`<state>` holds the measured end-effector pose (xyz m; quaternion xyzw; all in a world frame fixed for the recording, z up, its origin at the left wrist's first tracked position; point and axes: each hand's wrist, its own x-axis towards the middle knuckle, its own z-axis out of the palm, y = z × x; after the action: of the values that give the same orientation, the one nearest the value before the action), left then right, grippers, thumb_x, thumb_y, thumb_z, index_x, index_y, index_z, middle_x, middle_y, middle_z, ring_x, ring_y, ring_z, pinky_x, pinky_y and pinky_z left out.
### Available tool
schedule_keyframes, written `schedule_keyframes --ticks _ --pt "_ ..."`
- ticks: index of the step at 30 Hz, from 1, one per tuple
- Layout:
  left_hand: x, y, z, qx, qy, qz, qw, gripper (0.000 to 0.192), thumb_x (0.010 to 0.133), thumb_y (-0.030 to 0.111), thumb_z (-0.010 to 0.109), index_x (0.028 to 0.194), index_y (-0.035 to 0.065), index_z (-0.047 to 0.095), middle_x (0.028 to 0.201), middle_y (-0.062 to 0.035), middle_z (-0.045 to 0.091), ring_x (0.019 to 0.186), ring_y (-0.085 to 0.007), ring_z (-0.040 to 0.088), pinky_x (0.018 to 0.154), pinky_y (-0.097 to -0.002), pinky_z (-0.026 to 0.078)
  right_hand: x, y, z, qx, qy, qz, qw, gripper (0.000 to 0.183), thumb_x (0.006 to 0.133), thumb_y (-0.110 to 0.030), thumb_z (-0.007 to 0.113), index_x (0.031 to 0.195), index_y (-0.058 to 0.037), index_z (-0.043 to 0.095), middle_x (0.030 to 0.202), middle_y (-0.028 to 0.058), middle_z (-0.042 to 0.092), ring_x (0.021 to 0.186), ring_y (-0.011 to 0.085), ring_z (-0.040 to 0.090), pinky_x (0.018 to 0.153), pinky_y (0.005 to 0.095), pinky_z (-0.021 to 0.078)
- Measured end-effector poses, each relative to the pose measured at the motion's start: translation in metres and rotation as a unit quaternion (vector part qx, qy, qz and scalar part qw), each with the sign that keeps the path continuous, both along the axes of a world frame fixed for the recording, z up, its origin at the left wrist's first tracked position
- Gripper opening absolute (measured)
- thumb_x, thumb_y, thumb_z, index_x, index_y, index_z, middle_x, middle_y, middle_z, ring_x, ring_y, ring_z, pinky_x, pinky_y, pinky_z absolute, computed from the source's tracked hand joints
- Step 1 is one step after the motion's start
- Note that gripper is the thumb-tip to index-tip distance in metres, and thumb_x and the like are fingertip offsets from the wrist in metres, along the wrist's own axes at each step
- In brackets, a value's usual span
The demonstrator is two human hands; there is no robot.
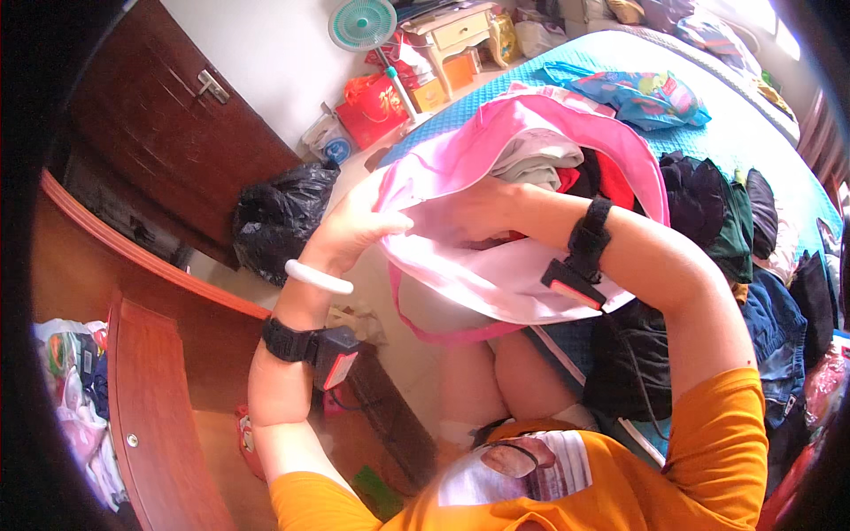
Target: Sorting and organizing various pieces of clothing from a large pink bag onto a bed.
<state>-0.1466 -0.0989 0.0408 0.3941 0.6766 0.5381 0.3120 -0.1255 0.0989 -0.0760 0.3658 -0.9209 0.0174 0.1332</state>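
Note:
A large pink fabric bag with a white lining gapes in front of my body, beside the bed. My left hand grips its left rim, the thumb showing at the edge and the fingers hidden behind the fabric. Through the opening reaches my right hand, close to the left inner wall; its fingers are in shade and I cannot tell whether they grip anything. Folded light-grey clothing lies inside the bag, with red fabric and dark fabric next to it. A pink strap hangs below the rim.
Piles of dark clothes and jeans cover the near part of the blue bed. A blue printed plastic bag lies farther back. A black garbage bag, a standing fan and an open wooden cabinet door are to the left.

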Motion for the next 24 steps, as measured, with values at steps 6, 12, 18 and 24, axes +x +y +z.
schedule_keyframes --ticks 6,12,18,24 --pt "-0.010 -0.026 0.003 0.041 -0.062 0.038 0.997 0.067 0.062 -0.006 0.057 0.125 -0.0031 0.035 0.117 -0.0079 0.048 0.106 -0.0142 0.047 0.087 -0.0256 0.039 0.068 0.000 0.064 -0.039 -0.039 -0.192 0.980 0.023 0.067 -0.028 0.056 0.077 -0.0083 0.063 0.070 0.0103 0.060 0.074 0.0224 0.058 0.075 0.0358 0.0392" --pt "0.008 -0.021 -0.002 0.036 -0.053 0.029 0.998 0.073 0.062 -0.003 0.062 0.128 -0.0017 0.029 0.122 -0.0090 0.044 0.111 -0.0151 0.044 0.093 -0.0262 0.036 0.024 0.006 0.009 -0.116 0.144 -0.204 0.961 0.022 0.071 -0.024 0.054 0.084 -0.0068 0.059 0.072 0.0123 0.060 0.073 0.0220 0.058 0.068 0.0391 0.0443" --pt "0.024 0.004 -0.013 0.029 -0.021 0.021 0.999 0.070 0.063 -0.004 0.054 0.128 -0.0010 0.029 0.121 -0.0072 0.043 0.108 -0.0122 0.044 0.087 -0.0226 0.038 0.014 -0.054 0.020 -0.754 -0.318 -0.080 0.569 0.033 0.071 -0.030 0.055 0.093 -0.0054 0.057 0.084 0.0175 0.059 0.075 0.0315 0.058 0.062 0.0383 0.0472" --pt "0.023 0.017 -0.010 0.047 -0.031 0.026 0.998 0.071 0.062 -0.008 0.052 0.129 -0.0007 0.028 0.119 -0.0085 0.042 0.096 -0.0115 0.046 0.079 -0.0216 0.040 -0.003 -0.060 0.015 -0.781 -0.252 -0.053 0.569 0.030 0.072 -0.027 0.055 0.093 -0.0053 0.057 0.085 0.0168 0.059 0.076 0.0304 0.058 0.063 0.0374 0.0473"
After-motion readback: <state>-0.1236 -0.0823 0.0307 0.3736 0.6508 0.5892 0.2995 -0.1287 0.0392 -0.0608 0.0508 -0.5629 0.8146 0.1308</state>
